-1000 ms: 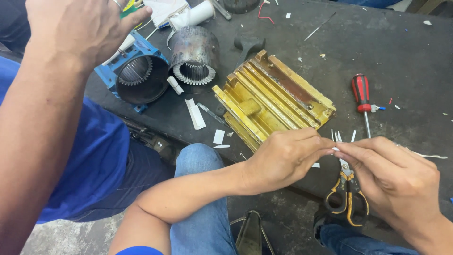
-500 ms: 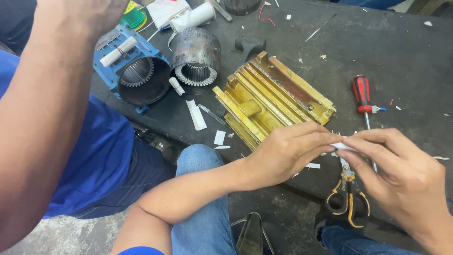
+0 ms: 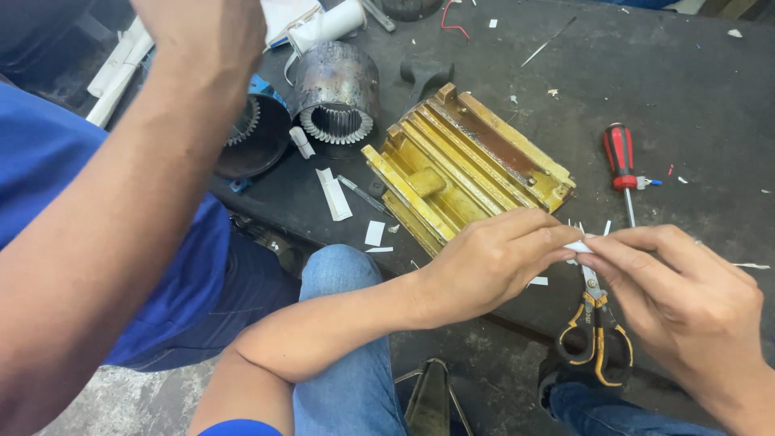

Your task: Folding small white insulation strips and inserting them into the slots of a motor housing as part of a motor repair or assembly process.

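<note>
- My left hand (image 3: 488,262) and right hand (image 3: 678,291) are pinching a small white paper strip (image 3: 578,246) between their fingertips, near the table's near edge.
- Yellow-handled scissors (image 3: 596,339) are lying just beneath the strip.
- A yellow metal housing (image 3: 460,165) is sitting just beyond my left hand.
- A red screwdriver (image 3: 620,157) is lying to its right.
- Another person's arm (image 3: 137,202) is crossing the left side.

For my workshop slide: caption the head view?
Both hands, left hand and right hand, pinch a small white strip above scissors.
</note>
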